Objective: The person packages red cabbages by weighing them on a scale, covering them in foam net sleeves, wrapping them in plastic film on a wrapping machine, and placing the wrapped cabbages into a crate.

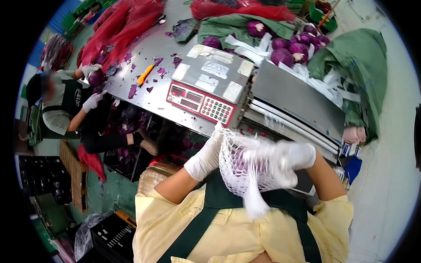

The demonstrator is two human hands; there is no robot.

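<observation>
Head view, both hands gloved in white and raised before the chest at work on a white mesh net; clock directions are taken from that net, with 12 o'clock at the top. I see the left hand at about 10 o'clock, its fingers drawn together and pinching the upper edge of the mesh, which stretches up to the fingertips. The right hand, at 3 o'clock, overlaps the net's far side and is blurred; I cannot tell whether its fingers are spread or closed on the mesh. The net thus hangs between the two hands, in front of the green apron, with purple contents showing through and a bunched white tail pointing to 6 o'clock. Beyond, I note a red-fronted scale at 11 o'clock on a steel table, an orange-handled tool between 10 and 11, a steel-topped machine between 1 and 2, and piled purple cabbages at 1. Towards 10 o'clock, well apart, sits a co-worker, one gloved hand against a single cabbage.
</observation>
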